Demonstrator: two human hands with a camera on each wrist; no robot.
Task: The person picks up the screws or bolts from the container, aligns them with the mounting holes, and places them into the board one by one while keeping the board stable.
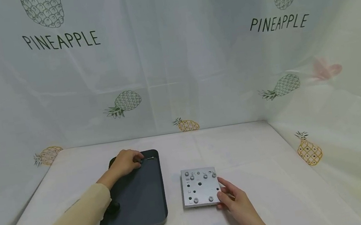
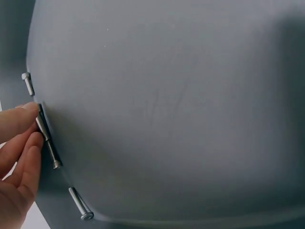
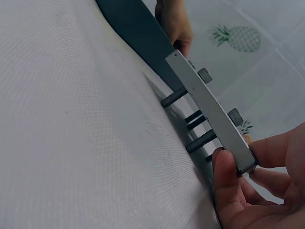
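Note:
My left hand (image 1: 126,162) reaches into the far end of a dark grey tray (image 1: 137,200). In the left wrist view its thumb and fingers pinch a slim metal bolt (image 2: 43,128) lying along the tray's edge. A shorter socket-head bolt (image 2: 28,84) lies above the fingers, and a longer bolt (image 2: 80,202) lies below them. With thumb and fingers, my right hand (image 1: 236,201) grips the right edge of a square silver metal plate (image 1: 200,187). Several bolts stand in the plate's holes; in the right wrist view their threaded shanks (image 3: 201,141) stick out underneath.
A white cloth covers the table (image 1: 260,155). Behind it hangs a pale curtain (image 1: 175,51) printed with pineapples. A small black object (image 1: 112,207) shows at the left cuff, over the tray's left side. The tray has raised walls and stands left of the plate.

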